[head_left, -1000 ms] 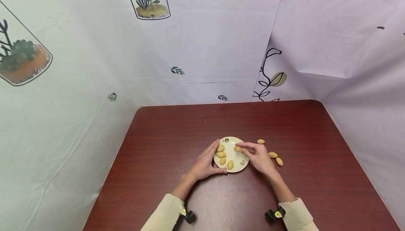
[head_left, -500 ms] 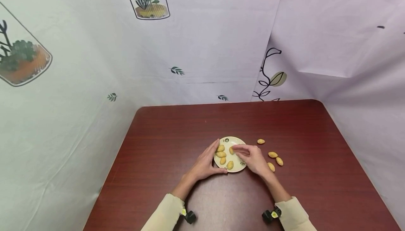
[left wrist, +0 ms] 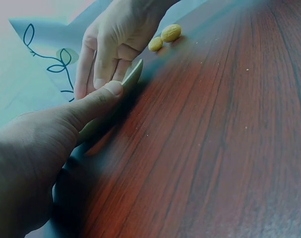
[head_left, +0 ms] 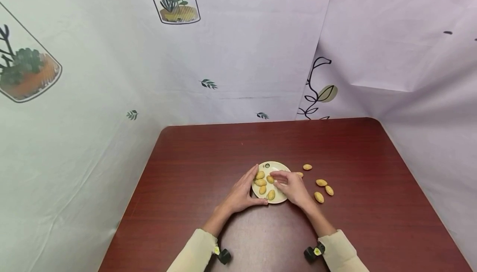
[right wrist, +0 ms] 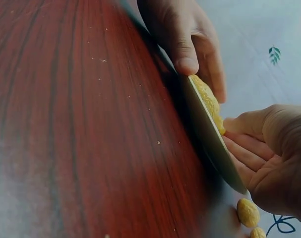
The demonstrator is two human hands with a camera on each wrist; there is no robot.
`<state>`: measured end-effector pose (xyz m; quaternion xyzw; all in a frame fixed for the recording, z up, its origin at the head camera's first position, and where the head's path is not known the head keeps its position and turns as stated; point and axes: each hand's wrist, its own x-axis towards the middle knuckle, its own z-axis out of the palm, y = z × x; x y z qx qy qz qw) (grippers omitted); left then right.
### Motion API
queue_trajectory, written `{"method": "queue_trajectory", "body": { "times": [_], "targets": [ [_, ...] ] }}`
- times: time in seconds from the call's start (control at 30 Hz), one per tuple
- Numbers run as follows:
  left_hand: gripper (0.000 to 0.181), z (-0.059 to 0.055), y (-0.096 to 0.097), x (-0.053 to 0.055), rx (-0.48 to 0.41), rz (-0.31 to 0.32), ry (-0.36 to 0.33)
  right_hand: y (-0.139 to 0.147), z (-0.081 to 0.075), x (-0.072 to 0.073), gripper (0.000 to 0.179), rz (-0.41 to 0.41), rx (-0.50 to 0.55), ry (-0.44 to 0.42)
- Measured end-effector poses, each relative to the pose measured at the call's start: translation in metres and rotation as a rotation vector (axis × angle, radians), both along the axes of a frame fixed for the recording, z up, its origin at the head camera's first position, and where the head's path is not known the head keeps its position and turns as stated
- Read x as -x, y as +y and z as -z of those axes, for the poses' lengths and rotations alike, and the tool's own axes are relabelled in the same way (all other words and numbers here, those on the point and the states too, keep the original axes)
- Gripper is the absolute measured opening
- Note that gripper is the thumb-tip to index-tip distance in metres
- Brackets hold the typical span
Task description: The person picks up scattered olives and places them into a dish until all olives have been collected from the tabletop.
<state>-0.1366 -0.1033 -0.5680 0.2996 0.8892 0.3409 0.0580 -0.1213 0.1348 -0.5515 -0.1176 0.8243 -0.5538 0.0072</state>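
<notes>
A cream round plate [head_left: 281, 196] with printed motifs rests on the table. Several small yellow oval pieces with wrinkled skins [head_left: 260, 182] lie on it, mostly along its left side; their kind is unclear. My left hand [head_left: 240, 193] holds the plate's left edge, thumb [left wrist: 103, 96] on the near rim and fingers round the far left. Over the plate's right half reaches my right hand [head_left: 292, 187], fingers loosely extended, fingertips against one yellow piece [head_left: 270, 179]. In the right wrist view yellow pieces [right wrist: 207, 99] show above the plate rim, close to the right thumb.
Several more yellow pieces [head_left: 321, 182] lie loose on the dark red wooden table [head_left: 208, 152] to the right of the plate. One yellow piece [head_left: 300, 174] is partly covered by the right hand. Printed white cloth [head_left: 238, 56] hangs behind and at the sides.
My right hand has moved left across the plate. The yellow piece at its fingertips has shifted left toward the others. The left hand and the plate have stayed still.
</notes>
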Motion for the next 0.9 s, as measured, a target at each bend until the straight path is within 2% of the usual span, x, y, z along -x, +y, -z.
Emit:
{"method": "queue_trajectory", "body": {
  "times": [0.2, 0.43, 0.9],
  "targets": [
    [0.126, 0.001, 0.000, 0.000, 0.001, 0.000, 0.007, -0.005, 0.001, 0.005, 0.034, 0.015, -0.081, 0.020],
    [0.126, 0.001, 0.000, 0.000, -0.001, 0.001, 0.007, -0.011, 0.002, 0.007, 0.031, 0.052, -0.173, 0.101],
    [0.127, 0.001, 0.000, 0.000, -0.002, 0.002, 0.024, -0.018, 0.006, 0.011, 0.019, 0.100, -0.137, 0.160]
  ]
}}
